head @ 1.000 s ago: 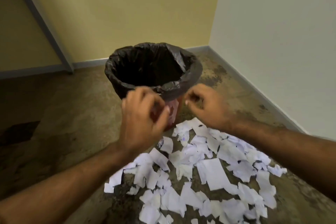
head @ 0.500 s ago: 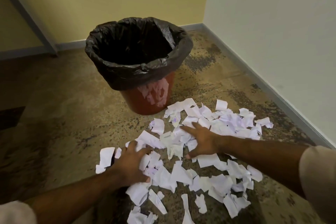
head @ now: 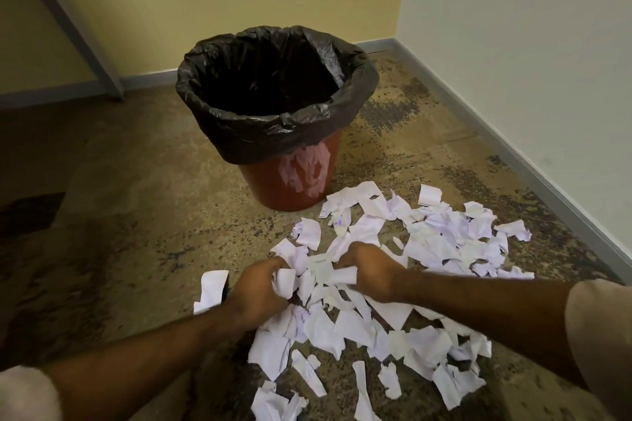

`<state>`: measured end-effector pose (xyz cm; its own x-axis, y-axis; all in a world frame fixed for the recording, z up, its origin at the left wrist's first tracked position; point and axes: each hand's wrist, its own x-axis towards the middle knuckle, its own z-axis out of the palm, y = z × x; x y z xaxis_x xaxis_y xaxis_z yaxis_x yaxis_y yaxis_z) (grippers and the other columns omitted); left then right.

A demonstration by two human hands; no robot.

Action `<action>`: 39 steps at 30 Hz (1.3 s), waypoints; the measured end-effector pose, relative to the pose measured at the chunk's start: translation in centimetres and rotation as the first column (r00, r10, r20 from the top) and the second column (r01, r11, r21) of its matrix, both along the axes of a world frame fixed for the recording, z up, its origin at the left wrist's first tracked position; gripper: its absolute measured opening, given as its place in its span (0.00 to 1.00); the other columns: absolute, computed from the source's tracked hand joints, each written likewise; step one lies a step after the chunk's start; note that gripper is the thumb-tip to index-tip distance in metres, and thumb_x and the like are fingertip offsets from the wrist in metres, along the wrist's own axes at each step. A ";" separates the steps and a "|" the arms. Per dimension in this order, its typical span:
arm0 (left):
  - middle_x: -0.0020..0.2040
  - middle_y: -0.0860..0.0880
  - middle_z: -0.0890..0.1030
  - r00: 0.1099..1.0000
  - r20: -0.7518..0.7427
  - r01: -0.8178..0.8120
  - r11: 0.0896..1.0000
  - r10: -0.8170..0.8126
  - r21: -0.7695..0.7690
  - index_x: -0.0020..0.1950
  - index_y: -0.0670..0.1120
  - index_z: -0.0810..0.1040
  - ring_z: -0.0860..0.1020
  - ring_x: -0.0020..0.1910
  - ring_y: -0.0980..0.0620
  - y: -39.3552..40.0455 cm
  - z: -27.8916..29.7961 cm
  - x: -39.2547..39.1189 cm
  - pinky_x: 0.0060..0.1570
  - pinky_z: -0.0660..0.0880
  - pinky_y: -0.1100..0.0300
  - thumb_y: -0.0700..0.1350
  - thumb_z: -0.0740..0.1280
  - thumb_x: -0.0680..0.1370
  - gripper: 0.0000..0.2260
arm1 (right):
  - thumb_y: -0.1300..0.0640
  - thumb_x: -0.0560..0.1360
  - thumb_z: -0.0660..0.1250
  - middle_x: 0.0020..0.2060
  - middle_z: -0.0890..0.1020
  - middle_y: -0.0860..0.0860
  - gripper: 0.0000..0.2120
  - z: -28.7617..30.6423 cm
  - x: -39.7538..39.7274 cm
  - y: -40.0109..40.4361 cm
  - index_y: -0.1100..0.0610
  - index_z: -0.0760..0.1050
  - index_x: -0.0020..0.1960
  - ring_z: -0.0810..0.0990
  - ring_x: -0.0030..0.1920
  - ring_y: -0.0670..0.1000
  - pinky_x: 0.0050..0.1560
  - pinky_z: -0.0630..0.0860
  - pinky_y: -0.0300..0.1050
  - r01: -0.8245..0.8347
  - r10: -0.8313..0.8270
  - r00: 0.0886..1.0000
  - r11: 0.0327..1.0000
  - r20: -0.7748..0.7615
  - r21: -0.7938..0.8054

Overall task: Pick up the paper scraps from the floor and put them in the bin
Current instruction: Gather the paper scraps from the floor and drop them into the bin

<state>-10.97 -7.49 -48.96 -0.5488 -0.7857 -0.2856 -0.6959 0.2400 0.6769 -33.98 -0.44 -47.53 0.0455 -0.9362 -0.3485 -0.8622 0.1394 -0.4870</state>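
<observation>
A red bin (head: 273,188) with a black liner bag (head: 239,133) folded over its rim stands on the floor, its inside dark. Several torn white paper scraps (head: 441,239) lie spread on the floor in front of it and to its right. My left hand (head: 256,294) and my right hand (head: 371,270) are down in the middle of the pile, facing each other. The fingers of both curl around a bunch of scraps (head: 318,275) pressed between them.
The speckled floor (head: 154,215) meets a yellow wall behind the bin and a white wall (head: 530,44) on the right, with a grey skirting (head: 547,188) along both. A grey slanted post (head: 78,31) stands at the back left. Bare floor lies left of the bin.
My hands came down from the bin's rim to the pile, lay flat on the scraps, then drew together and closed on a bunch of them. The camera tilted downward.
</observation>
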 end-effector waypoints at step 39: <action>0.79 0.53 0.61 0.470 -0.782 0.035 0.876 0.410 0.480 0.74 0.50 0.71 0.56 0.77 0.58 -9.8 24.2 -6.3 0.74 0.54 0.37 0.57 0.62 0.80 0.24 | 0.67 0.76 0.65 0.59 0.74 0.55 0.19 23.1 1.9 -12.7 0.61 0.71 0.67 0.63 0.73 0.64 0.70 0.69 0.59 0.617 -0.207 -0.007 0.769 0.978 0.167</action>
<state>-17.23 -17.33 -24.78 -0.5378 -0.8408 -0.0621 0.2781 -0.2464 0.9284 -32.07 -13.09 -24.41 -0.3037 -0.9402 -0.1544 0.4754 -0.0091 -0.8797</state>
